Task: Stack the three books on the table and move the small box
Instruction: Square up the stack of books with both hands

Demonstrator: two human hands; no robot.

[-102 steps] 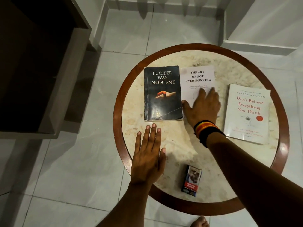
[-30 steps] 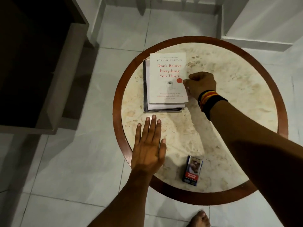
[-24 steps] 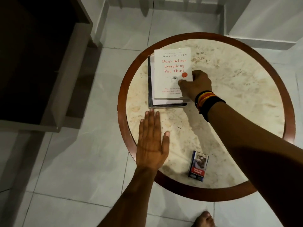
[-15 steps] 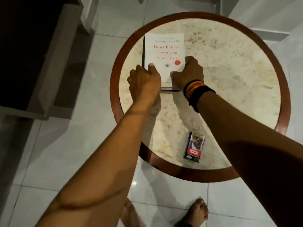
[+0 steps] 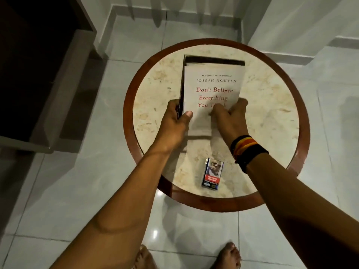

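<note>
Stack (image 5: 212,82) of books gripped at near end by both hands, above round table (image 5: 272,117); lifted or resting, cannot tell. White book on top, title "Don't Believe Everything You Think", author Joseph Nguyen. Dark cover of a lower book visible along far edge and left side. Number of books beneath hard to count from this angle.

Left hand (image 5: 174,125) clamped on left edge of stack, thumb on top cover near the corner, fingers wrapped around the side and under, pressed together. Right hand (image 5: 229,117) clamped on right near edge, thumb and knuckles on top cover covering part of the title, fingers curled around the edge. Bands (image 5: 246,148) in black, red, yellow on right wrist.

Box (image 5: 212,173) lying flat on table near front rim, between the two forearms, well apart from stack, touched by neither hand. Printed picture and red label on its face.

Table marble-look top with brown rim, standing on white tile floor (image 5: 87,181). Dark cabinet (image 5: 38,65) at left. Bare feet (image 5: 229,255) at bottom edge.
</note>
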